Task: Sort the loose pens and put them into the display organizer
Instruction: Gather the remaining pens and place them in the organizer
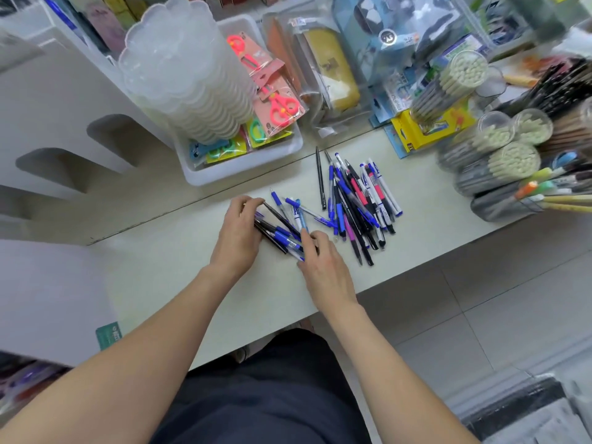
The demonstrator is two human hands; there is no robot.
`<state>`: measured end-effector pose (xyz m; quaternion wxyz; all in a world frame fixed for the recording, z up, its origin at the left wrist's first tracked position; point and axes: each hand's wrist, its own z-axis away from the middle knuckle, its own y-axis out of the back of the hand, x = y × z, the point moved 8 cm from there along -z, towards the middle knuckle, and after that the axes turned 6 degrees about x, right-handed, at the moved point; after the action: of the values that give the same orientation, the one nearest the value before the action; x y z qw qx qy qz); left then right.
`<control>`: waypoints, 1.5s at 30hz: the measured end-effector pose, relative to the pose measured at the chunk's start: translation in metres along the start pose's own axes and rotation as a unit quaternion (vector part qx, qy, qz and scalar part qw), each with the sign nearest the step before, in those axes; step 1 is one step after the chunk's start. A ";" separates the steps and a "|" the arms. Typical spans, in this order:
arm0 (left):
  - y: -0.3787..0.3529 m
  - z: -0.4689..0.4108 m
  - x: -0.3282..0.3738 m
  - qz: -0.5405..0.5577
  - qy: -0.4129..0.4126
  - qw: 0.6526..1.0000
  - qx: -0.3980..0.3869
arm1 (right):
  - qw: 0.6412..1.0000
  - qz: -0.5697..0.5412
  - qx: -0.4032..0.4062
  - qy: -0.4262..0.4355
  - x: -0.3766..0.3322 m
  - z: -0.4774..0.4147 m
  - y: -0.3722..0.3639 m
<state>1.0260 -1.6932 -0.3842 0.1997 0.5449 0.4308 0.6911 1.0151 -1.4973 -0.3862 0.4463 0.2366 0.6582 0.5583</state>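
At the far left of the bench [153, 267] stood the white display organizer [64, 145] with its arched slots. Beside it, a stack of clear tubs [179, 75] rose from a white tray [243, 169] of packaged scissors. Nearer us, our left hand [238, 241] curled round a bundle of pens [278, 233], blue and black, low over the bench. Our right hand [323, 267] touched the bundle's other end with its fingers; whether it gripped, we could not tell. Just right of the hands lay the loose pens [355, 206] in a heap, and farther right stood tubes of pencils [512, 161].
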 end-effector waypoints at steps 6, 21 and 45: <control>-0.001 0.001 -0.007 -0.019 0.058 0.998 -0.012 | 0.998 0.060 -0.023 -0.005 -0.002 -0.024 0.004; -0.004 0.008 0.001 0.003 0.092 0.994 -0.066 | 0.989 0.023 -0.104 -0.103 -0.039 -0.044 -0.026; -0.005 0.077 -0.021 0.261 0.413 0.869 -0.081 | 0.949 0.207 -0.056 0.232 -0.059 -0.071 -0.025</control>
<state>1.1031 -1.6768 -0.3979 -0.1405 0.2847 0.2586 0.9123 0.9886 -1.5886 -0.3923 0.1684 0.2063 0.6477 0.7138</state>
